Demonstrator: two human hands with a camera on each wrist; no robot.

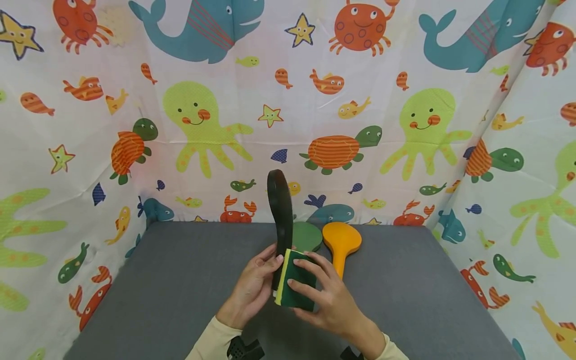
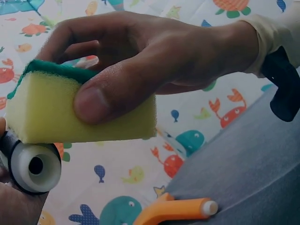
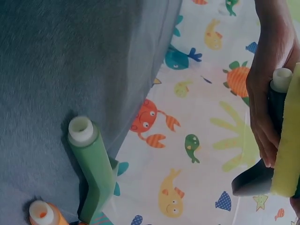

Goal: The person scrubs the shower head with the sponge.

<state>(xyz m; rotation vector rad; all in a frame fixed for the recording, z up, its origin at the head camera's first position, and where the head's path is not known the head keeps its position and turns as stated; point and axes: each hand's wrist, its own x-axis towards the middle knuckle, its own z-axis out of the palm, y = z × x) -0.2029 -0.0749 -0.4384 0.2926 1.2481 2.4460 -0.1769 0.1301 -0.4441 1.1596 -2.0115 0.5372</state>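
My left hand [image 1: 251, 290] grips the handle of a black paddle-shaped utensil [image 1: 281, 210], held upright above the table with its rounded head at the top. Its handle ends in a white ring with a hole [image 2: 18, 161]. In my right hand [image 1: 333, 297] is a yellow sponge with a green scouring side [image 1: 297, 298]. The thumb lies on the yellow face and the fingers spread over the green side. The sponge rests against the handle, its yellow side toward the utensil. In the right wrist view the sponge [image 3: 287, 145] partly hides the utensil.
Behind my hands, an orange round-headed utensil [image 1: 342, 237] and a green one [image 1: 307, 236] lie side by side on the grey table [image 1: 189, 280]. Both have white handle ends. A curtain printed with sea animals [image 1: 270, 140] hangs around the back and sides.
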